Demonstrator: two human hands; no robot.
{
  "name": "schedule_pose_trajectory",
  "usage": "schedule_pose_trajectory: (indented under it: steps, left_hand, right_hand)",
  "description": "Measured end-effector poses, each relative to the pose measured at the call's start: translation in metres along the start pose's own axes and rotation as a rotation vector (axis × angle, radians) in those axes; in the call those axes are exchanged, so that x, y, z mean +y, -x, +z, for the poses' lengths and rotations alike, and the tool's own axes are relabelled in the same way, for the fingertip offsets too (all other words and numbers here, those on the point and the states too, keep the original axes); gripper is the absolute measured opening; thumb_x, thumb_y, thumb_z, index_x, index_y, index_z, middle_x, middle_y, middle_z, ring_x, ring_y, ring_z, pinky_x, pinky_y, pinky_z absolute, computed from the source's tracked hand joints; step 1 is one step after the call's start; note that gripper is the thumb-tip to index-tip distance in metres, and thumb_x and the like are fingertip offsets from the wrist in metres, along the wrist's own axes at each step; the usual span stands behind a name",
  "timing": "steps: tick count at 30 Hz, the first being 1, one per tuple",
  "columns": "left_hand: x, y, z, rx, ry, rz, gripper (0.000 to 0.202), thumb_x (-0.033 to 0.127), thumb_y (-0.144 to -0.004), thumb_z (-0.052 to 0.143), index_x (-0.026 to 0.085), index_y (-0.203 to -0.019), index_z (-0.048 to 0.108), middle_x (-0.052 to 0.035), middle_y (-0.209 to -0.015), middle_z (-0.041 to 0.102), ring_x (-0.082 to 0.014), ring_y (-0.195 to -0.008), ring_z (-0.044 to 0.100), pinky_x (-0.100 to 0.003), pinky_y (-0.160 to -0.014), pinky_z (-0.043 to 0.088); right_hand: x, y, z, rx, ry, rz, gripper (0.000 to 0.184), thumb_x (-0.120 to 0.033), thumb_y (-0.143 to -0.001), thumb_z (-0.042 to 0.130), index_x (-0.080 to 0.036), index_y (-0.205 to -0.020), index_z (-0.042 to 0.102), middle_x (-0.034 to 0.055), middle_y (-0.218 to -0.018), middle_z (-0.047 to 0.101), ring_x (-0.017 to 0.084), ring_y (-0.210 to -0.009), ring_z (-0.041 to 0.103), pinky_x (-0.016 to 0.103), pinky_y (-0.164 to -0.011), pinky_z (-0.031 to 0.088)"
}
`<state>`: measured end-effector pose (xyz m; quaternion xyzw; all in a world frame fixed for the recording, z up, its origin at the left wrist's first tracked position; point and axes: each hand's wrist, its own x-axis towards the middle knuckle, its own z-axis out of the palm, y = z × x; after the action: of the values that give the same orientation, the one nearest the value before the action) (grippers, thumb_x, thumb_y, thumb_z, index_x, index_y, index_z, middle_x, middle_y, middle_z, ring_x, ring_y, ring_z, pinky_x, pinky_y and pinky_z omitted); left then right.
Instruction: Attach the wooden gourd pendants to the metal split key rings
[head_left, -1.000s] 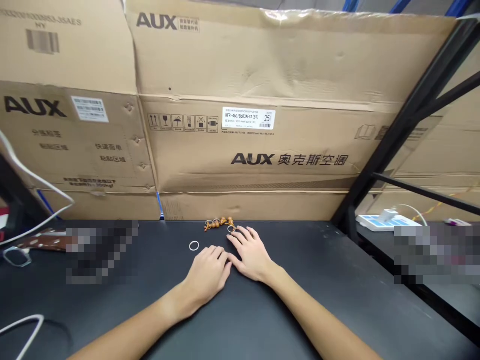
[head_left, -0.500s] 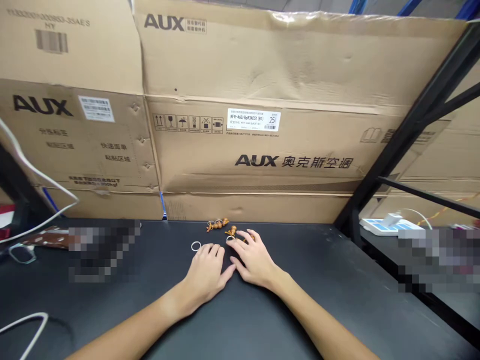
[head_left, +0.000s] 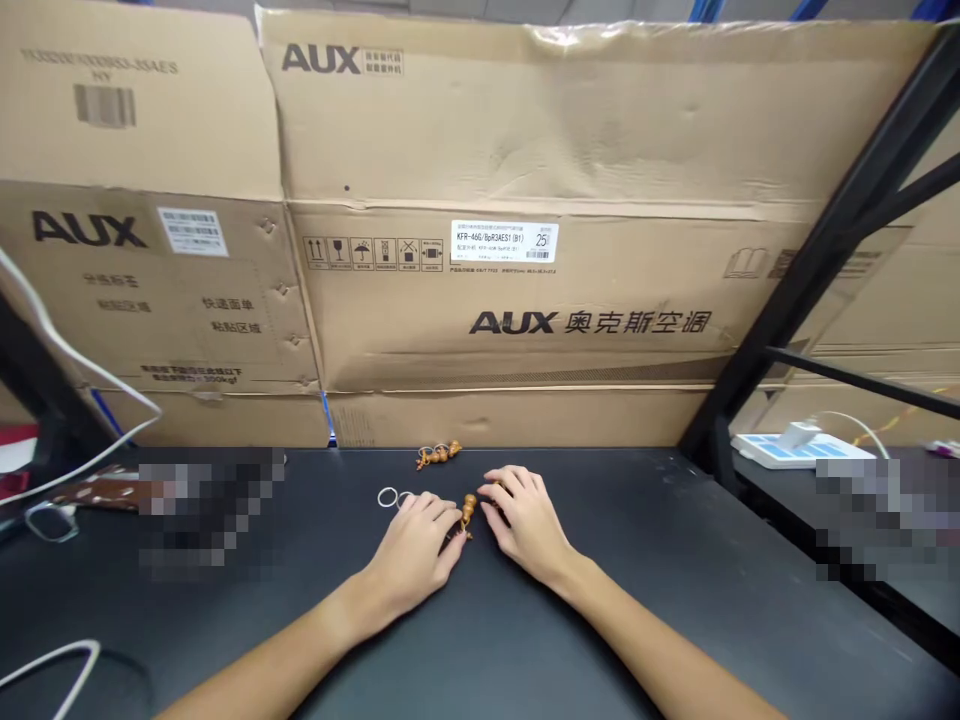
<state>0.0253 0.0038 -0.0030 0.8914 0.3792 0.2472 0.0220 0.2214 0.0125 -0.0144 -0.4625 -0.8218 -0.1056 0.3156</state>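
My left hand (head_left: 415, 548) lies flat on the black table (head_left: 525, 640) with its fingers stretched out and nothing in it. Just beyond its fingertips lies a small metal ring (head_left: 388, 497). My right hand (head_left: 527, 522) rests beside it with the fingers bent. Its thumb and forefinger close on a small wooden gourd charm (head_left: 468, 508) that lies between the two hands. A cluster of more gourd charms (head_left: 439, 455) sits farther back, near the foot of the boxes.
Large AUX cardboard boxes (head_left: 525, 300) wall off the back of the table. A black shelf frame (head_left: 817, 260) slants up on the right, with a white power strip (head_left: 787, 445) behind it. White cables (head_left: 52, 665) lie at the left, near a blurred patch.
My right hand pulled back from the charm cluster, dragging one gourd charm towards me. My left hand slid slightly forward towards the ring.
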Motion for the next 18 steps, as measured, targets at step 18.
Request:
schedule_pose_trajectory:
  steps: [18]
  left_hand:
    - [-0.012, -0.004, 0.007, -0.005, 0.160, -0.109, 0.024, 0.017, -0.093, 0.037, 0.019, -0.081, 0.057, -0.0042, -0.084, 0.061, -0.0196, -0.082, 0.052, -0.035, -0.078, 0.042]
  right_hand:
    - [-0.017, 0.002, 0.000, -0.140, -0.035, -0.044, 0.013, -0.021, -0.092, 0.048, -0.020, -0.091, 0.061, 0.0055, -0.088, 0.061, 0.021, -0.088, 0.049, 0.035, -0.081, 0.037]
